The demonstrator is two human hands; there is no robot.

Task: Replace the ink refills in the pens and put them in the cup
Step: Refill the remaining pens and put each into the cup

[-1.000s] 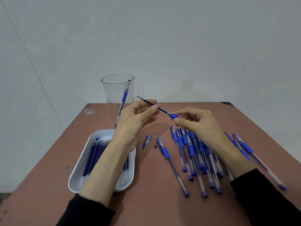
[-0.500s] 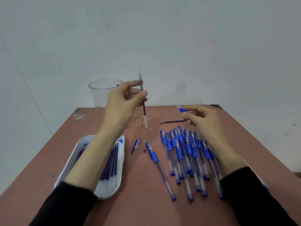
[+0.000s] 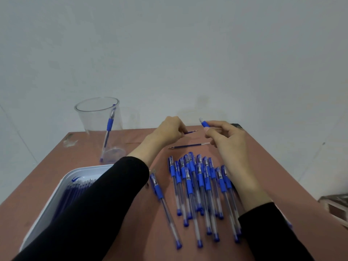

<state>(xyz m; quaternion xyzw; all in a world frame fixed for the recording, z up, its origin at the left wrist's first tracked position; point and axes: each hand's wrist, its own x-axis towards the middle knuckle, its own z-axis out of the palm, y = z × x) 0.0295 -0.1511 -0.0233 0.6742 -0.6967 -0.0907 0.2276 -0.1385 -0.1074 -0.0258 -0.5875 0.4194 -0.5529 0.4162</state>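
At lower left the left sleeve [image 3: 90, 213] covers much of the tray [image 3: 82, 169], whose refills [image 3: 77, 187] blur together. The left hand [image 3: 167, 131] hides all of the held refill [image 3: 191, 132] but its tip; the right hand [image 3: 226, 140] seemingly hides most of a pen barrel [image 3: 204, 124].

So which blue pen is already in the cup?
The clear-barrelled pen with the blue grip leaning inside the clear plastic cup; the other pens lie flat on the brown table.

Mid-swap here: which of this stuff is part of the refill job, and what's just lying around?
Job: left hand pinching refill; right hand holding pen barrel; loose refill; pen pile; refill tray; cup.
Lying about: wooden box at far right.
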